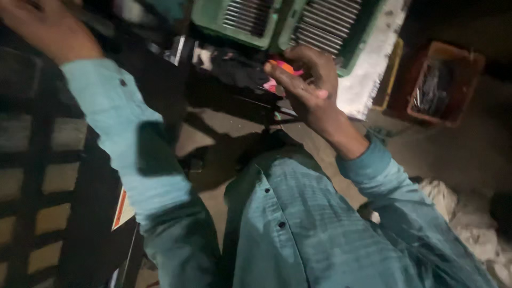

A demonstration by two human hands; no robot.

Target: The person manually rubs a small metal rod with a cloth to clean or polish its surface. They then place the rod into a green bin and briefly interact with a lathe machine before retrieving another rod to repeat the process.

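Note:
My right hand [309, 85] is raised in front of my chest, fingers curled around a small orange and pink object [285, 68], only partly visible between the fingers. My left hand [45, 26] is stretched up toward the top left corner, blurred and cut by the frame edge; I cannot tell whether it holds anything. Both arms wear light teal shirt sleeves [133, 149]. The shirt front with dark buttons [298, 229] fills the lower middle.
Two green trays of metal rods [298, 21] lie at the top on a white cloth [368, 74]. A reddish-brown box with dark tools [442, 85] stands at the right. A dark grid surface [37, 160] lies left. Crumpled white rag [442, 197] lower right.

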